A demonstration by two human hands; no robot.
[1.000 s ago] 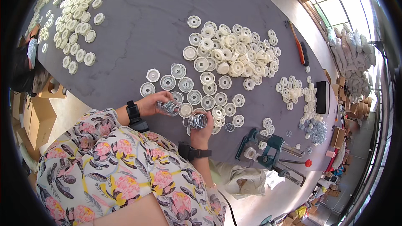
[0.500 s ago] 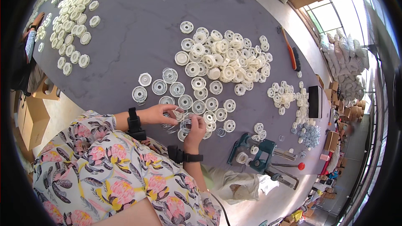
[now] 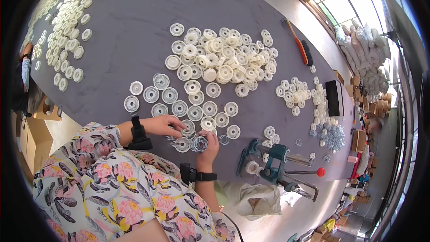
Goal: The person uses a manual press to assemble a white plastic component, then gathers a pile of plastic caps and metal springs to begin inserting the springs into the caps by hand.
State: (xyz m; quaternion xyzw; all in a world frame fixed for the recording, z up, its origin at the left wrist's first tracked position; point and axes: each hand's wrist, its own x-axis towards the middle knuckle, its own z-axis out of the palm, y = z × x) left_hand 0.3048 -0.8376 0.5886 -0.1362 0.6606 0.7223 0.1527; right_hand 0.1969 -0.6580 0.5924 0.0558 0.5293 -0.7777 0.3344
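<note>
Compared with half a second ago, both hands sit a touch lower on the table's near edge and closer together, the work between them hardly shifted.

At nine o'clock a scatter of white discs (image 3: 67,40) lies along the far left of the grey table (image 3: 134,31). The left hand (image 3: 163,125), watch on its wrist, reaches in from eight o'clock with fingers curled down, pinching at a disc (image 3: 182,144) ringed by loose wire rings (image 3: 172,140). Just beside it, at six o'clock, the right hand (image 3: 207,145) is closed around a bunch of metal rings (image 3: 199,143), thumb side up. Rows of single discs (image 3: 179,107) lie flat just above the hands; the big heap (image 3: 228,60) is at twelve o'clock.

Toward four o'clock stands a green hand press (image 3: 273,166) with a red knob, and below it a white bag (image 3: 255,199), its contents hidden. At three o'clock, a pile of silver rings (image 3: 333,136) lies loose on the table.
</note>
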